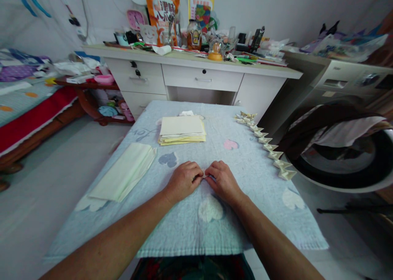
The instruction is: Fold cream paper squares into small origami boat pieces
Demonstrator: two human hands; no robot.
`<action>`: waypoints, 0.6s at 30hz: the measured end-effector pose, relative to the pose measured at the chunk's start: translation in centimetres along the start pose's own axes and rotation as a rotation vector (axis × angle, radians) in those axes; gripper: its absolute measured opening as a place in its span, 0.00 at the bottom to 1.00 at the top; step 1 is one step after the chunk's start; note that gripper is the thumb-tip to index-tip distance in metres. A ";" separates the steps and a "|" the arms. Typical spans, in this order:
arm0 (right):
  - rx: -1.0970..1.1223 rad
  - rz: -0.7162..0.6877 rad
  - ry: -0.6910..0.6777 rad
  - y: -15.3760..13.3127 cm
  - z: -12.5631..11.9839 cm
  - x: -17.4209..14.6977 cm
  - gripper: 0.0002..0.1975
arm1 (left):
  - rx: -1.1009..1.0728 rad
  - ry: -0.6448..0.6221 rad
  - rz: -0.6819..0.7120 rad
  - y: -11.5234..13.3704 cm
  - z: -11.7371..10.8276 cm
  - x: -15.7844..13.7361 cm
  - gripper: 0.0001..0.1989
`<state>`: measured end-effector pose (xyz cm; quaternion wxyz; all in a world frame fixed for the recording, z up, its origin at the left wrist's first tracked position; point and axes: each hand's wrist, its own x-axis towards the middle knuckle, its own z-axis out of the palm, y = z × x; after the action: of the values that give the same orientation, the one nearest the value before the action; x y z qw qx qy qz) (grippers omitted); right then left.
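Observation:
My left hand and my right hand meet over the middle of the cloth-covered table, fingers closed in a pinch. Between the fingertips shows a thin pale sliver of a small piece of paper; the fingers hide most of it. Beyond my hands lies a stack of cream and yellow paper sheets. To the left rests a larger folded pale-green paper. Along the right side runs a curved row of folded paper pieces with pointed tips, the farthest ones patterned.
A blue cloth with heart prints covers the table. Behind it stands a white cabinet crowded with jars, a pink clock and an orange bag. An open washing machine with clothes is at right, a bed at left.

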<state>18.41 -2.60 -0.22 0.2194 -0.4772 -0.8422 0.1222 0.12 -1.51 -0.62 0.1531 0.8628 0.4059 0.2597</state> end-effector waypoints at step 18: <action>0.053 0.034 0.055 -0.9 0.4 -0.1 0.07 | 0.003 0.020 -0.092 -0.1 0.0 -0.1 0.07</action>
<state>17.58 -3.18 -0.18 0.2528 -0.4885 -0.8242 0.1349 0.07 -1.52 -0.68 0.1594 0.8407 0.4472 0.2604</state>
